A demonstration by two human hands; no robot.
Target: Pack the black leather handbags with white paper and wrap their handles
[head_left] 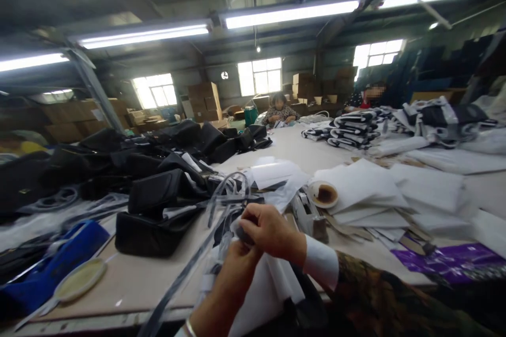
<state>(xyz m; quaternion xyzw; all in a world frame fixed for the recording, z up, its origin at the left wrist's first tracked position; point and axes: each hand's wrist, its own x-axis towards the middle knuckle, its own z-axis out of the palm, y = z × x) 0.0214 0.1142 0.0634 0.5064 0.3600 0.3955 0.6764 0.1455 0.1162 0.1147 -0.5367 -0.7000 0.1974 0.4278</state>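
While both hands are meeting just above the near edge of a long worktable [158, 279], they are pinching a small dark piece at the end of a grey strap [215, 221]. Coming up from the bottom, the left hand [235, 268] is closing its fingers around the strap and a fold of white wrapping paper [269, 284]. Reaching in from the right with a white cuff at the wrist, the right hand [272, 231] is curling its fingertips tightly onto the same dark piece, touching the left hand. The strap is looping up and away from the hands towards a black handbag [152, 216] lying just left of them on the worktable. Further left of the hands, more black bags [130, 158] are piling up. Just right of the hands, a small dish [323, 194] with brown residue is sitting beside sheets of white paper [367, 189]. At the far end of the worktable, two other people [279, 109] are sitting near stacked black-and-white goods [351, 129].
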